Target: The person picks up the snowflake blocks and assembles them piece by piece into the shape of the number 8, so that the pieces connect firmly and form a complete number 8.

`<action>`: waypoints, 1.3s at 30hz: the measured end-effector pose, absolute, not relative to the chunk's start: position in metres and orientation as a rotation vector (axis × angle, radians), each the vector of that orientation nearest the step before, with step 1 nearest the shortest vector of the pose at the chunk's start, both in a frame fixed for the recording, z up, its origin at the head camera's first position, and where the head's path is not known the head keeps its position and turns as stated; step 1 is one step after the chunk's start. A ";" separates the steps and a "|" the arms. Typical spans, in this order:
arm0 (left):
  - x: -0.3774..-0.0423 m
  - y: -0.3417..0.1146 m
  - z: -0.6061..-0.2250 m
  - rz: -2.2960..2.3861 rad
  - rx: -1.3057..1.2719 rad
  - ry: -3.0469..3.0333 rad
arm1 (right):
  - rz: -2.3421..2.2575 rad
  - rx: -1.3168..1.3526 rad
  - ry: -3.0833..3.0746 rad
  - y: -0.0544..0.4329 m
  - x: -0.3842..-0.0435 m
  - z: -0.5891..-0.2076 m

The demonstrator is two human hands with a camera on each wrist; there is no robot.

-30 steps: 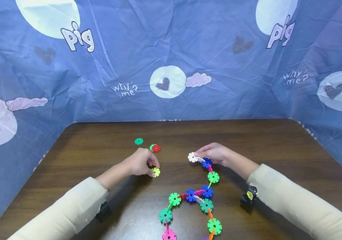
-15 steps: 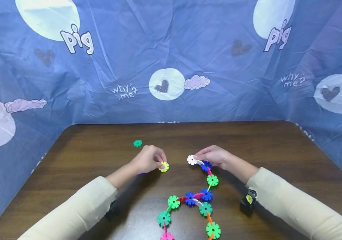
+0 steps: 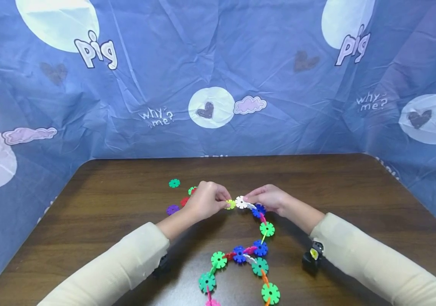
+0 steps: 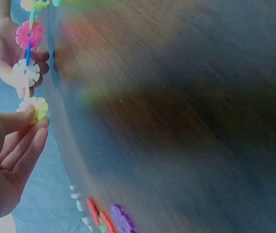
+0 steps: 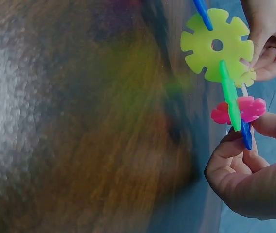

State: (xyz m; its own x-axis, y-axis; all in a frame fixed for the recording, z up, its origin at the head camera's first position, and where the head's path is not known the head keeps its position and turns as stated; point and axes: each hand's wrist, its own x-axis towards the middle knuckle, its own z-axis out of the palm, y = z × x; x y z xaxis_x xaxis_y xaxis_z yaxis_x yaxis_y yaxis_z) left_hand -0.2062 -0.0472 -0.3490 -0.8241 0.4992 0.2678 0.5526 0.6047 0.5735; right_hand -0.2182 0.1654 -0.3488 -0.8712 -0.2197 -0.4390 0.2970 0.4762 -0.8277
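Left hand [image 3: 206, 200] pinching a yellow snowflake disc [image 3: 231, 204], pressed up against the white disc [image 3: 241, 202] at the top end of the coloured disc chain [image 3: 257, 250]. Right hand [image 3: 269, 198] curled round that white end, just above the bench [image 3: 336, 182]. Loose green disc [image 3: 174, 183] and purple disc [image 3: 172, 209] lying left of the hands.

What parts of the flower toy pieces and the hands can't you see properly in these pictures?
- Chain of snowflake discs: its near end is cut off by the bottom edge of the head view.
- Yellow disc: too small in the head view to tell whether it has slotted into the white disc; the left hand covers part of it.
- Red disc: partly behind the left hand.
- Table: blurred in both wrist views.
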 end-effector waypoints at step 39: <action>-0.237 -0.126 -0.338 -0.681 -0.680 -3.051 | -1.522 0.166 2.122 0.165 -0.256 -0.355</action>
State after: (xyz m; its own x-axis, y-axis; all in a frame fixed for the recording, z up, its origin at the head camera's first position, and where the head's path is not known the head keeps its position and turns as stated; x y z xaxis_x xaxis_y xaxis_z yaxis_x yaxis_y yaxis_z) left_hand -0.2374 -0.1264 -0.3383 -0.9081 0.4172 0.0351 0.3926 0.8192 0.4180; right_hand -0.2561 0.1652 -0.3551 -0.8578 -0.1956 -0.4753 0.3875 0.3615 -0.8481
